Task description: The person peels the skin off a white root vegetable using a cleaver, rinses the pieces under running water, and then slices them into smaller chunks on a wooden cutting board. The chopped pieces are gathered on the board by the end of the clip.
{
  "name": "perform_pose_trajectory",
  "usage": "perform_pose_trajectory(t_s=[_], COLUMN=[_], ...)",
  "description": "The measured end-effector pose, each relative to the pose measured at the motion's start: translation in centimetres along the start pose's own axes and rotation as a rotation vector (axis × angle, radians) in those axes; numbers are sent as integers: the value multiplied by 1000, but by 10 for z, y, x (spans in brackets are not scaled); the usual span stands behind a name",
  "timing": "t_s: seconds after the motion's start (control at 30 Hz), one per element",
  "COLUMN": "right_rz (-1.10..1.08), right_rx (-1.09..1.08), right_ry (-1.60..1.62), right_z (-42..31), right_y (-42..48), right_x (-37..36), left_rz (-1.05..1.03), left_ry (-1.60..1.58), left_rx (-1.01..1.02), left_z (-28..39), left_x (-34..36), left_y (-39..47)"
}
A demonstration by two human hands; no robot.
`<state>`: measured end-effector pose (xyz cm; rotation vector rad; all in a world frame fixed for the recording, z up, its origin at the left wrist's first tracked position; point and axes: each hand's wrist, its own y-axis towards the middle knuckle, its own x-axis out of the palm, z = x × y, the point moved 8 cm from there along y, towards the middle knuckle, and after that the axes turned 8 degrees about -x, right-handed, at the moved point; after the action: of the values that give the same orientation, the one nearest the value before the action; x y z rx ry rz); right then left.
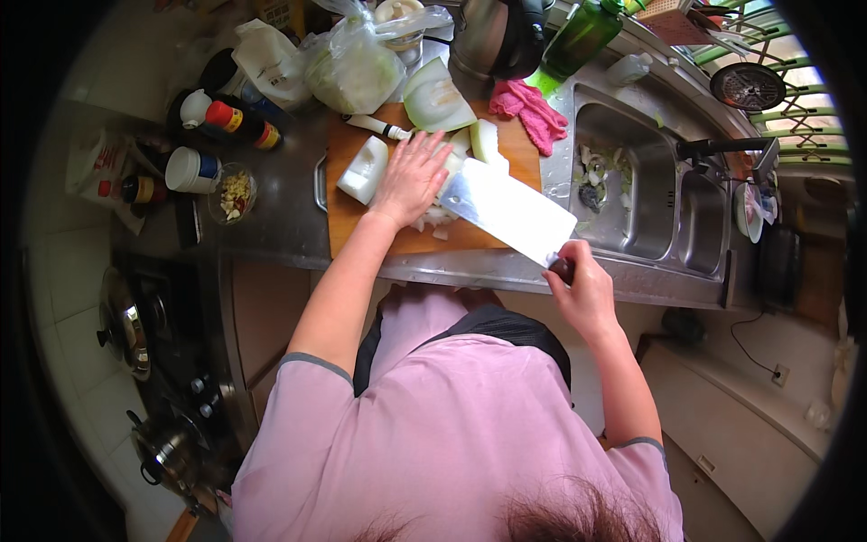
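Note:
My right hand (586,288) grips the dark handle of a cleaver (511,213). Its broad blade slants over the right part of a wooden cutting board (345,230), with the far end beside my left hand (413,176). That hand lies palm down, fingers extended, over pale cut pieces that it partly hides. Left of it sits a thick white chunk of what looks like winter melon (364,169). A larger green-rinded wedge (439,98) and a narrower piece (485,143) lie beyond. Small white scraps (437,220) show under my wrist. A white-handled utensil (376,127) rests at the board's far side.
A pink cloth (528,112) touches the board's far right corner. The steel sink (643,203) at right holds vegetable scraps. A bagged vegetable (355,74) and a kettle (498,37) stand behind. Sauce bottles (244,125) and a small bowl of chopped bits (232,193) are at left.

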<state>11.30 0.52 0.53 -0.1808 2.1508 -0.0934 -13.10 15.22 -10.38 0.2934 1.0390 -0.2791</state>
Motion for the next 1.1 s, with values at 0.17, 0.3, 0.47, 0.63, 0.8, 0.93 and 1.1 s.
perform_pose_trajectory(t_s=[0.17,0.3,0.47,0.63,0.8,0.93,1.1], right_rz=[144,169,223,200,375,375,274], right_rx=[174,375,448,354,139,-158,-53], right_ry=[742,1260,1314,1317,827,188,-62], right_z=[47,54,73,58,63,48,54], right_y=[-7,18,39,33,32,58,86], right_x=[10,35,53,48,32,39,86], left_rz=[143,235,149,324,480,374,418], left_ry=[0,-48,-137,-200,-216,-219,-177], left_rx=[0,38,-22,-78,-169,-230,-233], left_z=[7,27,29,46,36,30,40], left_x=[-16,-31,-31,-61,-67,-53,-59], left_y=[-4,-12,-33,-39,-47,-64,-83])
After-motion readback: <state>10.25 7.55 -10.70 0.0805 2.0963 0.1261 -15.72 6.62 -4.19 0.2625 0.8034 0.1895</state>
